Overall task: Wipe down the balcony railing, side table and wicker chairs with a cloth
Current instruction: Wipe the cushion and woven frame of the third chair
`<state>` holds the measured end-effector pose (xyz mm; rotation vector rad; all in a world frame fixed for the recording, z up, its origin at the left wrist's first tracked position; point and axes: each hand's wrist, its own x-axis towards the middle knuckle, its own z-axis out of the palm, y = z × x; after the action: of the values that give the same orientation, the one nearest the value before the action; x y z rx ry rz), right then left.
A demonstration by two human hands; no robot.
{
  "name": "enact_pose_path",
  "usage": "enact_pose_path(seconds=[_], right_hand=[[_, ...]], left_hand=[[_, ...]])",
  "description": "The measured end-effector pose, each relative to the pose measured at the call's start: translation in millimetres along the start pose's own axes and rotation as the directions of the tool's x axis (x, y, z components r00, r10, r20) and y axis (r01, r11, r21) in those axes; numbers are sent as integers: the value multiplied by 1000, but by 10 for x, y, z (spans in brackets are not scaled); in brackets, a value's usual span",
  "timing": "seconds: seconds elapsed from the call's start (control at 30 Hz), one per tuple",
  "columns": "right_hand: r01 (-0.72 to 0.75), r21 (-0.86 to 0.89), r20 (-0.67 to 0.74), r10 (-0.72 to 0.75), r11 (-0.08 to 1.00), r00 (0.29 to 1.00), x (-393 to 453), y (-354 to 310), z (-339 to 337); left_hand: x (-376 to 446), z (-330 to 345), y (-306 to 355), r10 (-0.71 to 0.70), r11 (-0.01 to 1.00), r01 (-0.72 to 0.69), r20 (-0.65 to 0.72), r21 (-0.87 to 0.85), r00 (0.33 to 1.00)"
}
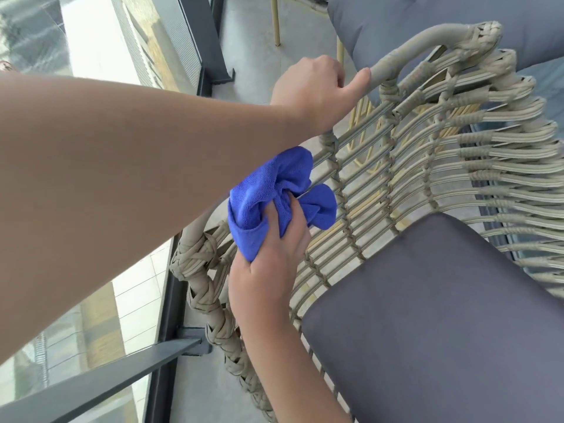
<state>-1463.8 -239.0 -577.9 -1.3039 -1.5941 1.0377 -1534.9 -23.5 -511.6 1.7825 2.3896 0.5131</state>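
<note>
the step in hand looks like the wicker chairs. going left to right: the right hand (268, 257) has its grip clamped on the bunched blue cloth (274, 193), pressed against the wicker chair (427, 166) back's woven slats; the left hand (314, 87) is curled around the chair's top rail, steadying it. next, the cloth likely needs dragging along the slats.

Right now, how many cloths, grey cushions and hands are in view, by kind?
Blue cloth: 1
Grey cushions: 2, seat cushion and far cushion
Hands: 2, left hand and right hand
Total: 5
</note>
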Motion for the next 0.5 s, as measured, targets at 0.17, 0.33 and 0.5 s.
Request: enact_pose_path(seconds=[0.17,0.33,0.5], right_hand=[[14,27,43,-15,1000,999,-52,14,-61],[36,90,128,-48,995,991,-358,17,-10],[52,71,166,-63,996,984,-288,91,-64]], left_hand=[[-8,-4,9,-9,999,10,-14,51,1000],[-10,-22,17,14,997,-13,-20,76,1000],[-53,-14,54,53,980,-49,-16,195,998]])
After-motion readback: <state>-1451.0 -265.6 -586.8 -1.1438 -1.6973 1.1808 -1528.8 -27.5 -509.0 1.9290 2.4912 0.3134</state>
